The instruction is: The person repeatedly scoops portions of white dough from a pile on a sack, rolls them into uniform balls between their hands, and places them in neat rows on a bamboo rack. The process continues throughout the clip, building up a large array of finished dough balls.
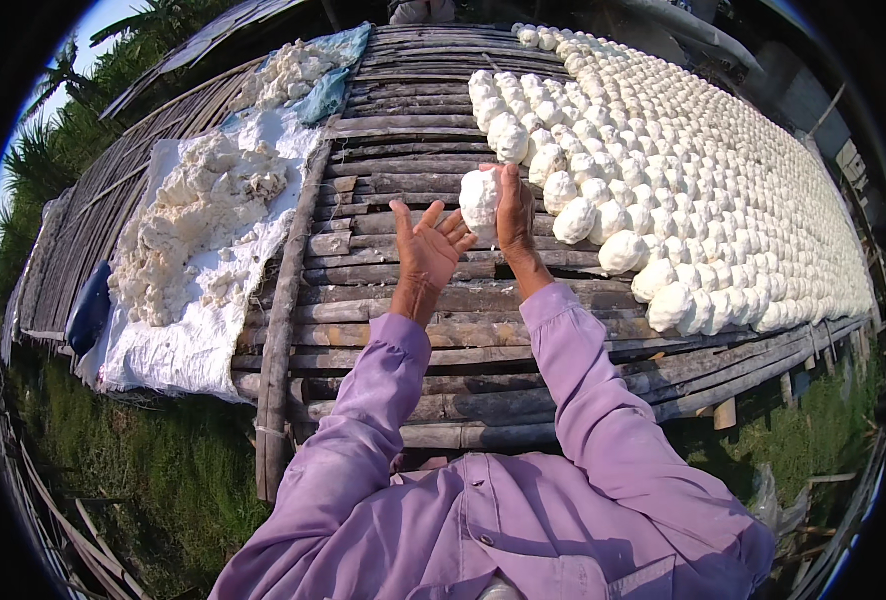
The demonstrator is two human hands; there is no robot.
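Observation:
In front of me, over the bamboo platform, a white dough-like ball [479,201] with a lumpy surface rests against my right hand [514,210], whose fingers are upright and closed along its right side. Just left of the ball, my left hand [430,250] is open, palm up, its fingers spread and bent a little. The left fingertips come close to the ball; whether they touch it I cannot tell. To the right lie rows of similar white balls [613,215]. A heap of loose, crumbly off-white dough [188,215] sits at the left on a white woven sheet [198,340].
The platform of bamboo poles [423,330] has gaps between its slats. A long pole [291,290] runs along it beside the sheet. A dark blue object [88,308] lies at the left edge. Farther back, another pile of dough [298,72] rests near a blue sheet [333,90]. Grass [133,450] grows below.

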